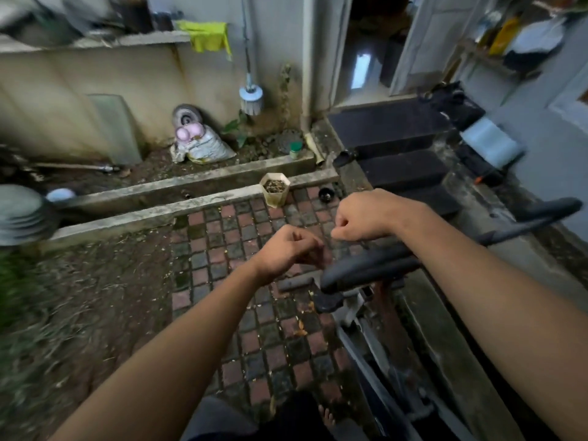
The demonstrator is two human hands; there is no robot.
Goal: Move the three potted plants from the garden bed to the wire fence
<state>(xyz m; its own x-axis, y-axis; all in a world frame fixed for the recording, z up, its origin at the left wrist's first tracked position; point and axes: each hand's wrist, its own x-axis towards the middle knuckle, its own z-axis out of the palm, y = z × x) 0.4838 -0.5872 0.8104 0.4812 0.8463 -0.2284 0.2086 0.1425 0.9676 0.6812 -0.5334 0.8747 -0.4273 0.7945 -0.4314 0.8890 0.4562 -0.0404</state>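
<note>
A beige hexagonal pot (275, 190) filled with dry soil stands on the checkered paving beside the concrete curb (159, 211); no plant shows in it. My left hand (288, 248) hangs over the paving in a loose fist and holds nothing. My right hand (359, 219) is also curled shut with nothing in it, just above a black bicycle saddle (366, 268). Both hands are well short of the pot. No wire fence is in view.
A bicycle (375, 329) stands at my right, its handlebar (541, 214) reaching right. Dark steps (397, 154) lead to a doorway. Behind the curbs lies a soil bed (95, 176) with a tied sack (203, 148). A small black pot (325, 195) sits near the beige one.
</note>
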